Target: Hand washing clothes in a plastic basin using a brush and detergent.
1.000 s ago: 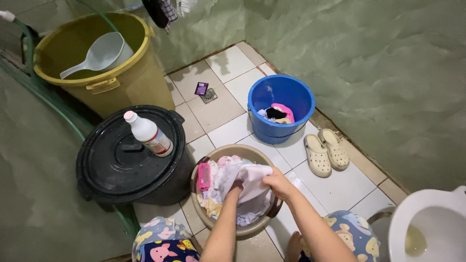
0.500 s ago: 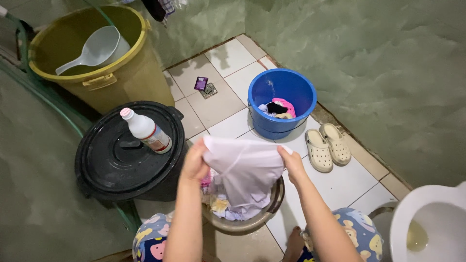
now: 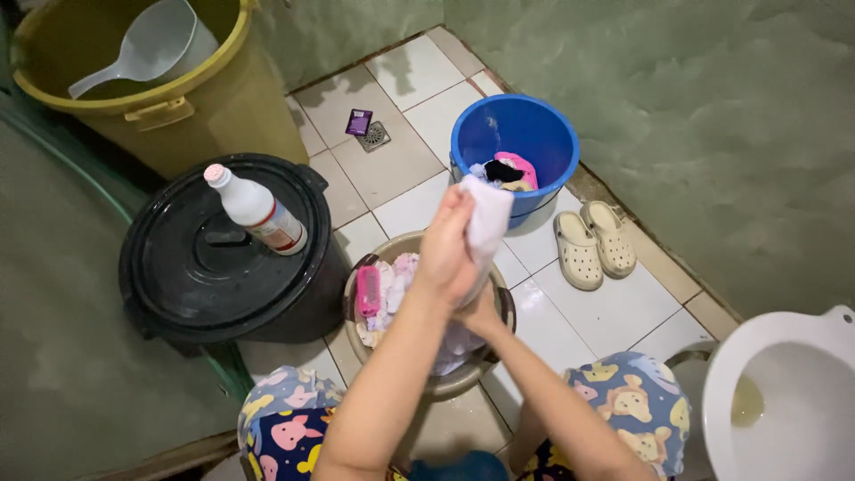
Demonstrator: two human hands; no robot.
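- White garment (image 3: 488, 221): wet, bunched into a twisted roll, held above the brown basin (image 3: 401, 246).
- Left hand (image 3: 448, 249): fingers clenched around it.
- Right hand (image 3: 481, 313): beneath, grasping its lower end.

The cloth (image 3: 488, 218) in the hands is white; the basin (image 3: 419, 245) is tan, with a pink brush (image 3: 368, 291) inside; the bucket (image 3: 514, 135) is blue; the big bin (image 3: 178, 107) is mustard yellow with a pale grey scoop (image 3: 151, 43); the lid (image 3: 214, 258) is black; the bottle (image 3: 254, 210) white with a pink cap; the clogs (image 3: 594, 243) cream; the wall (image 3: 695, 116) mottled green; the shorts (image 3: 637, 405) blue with yellow and pink animal prints.
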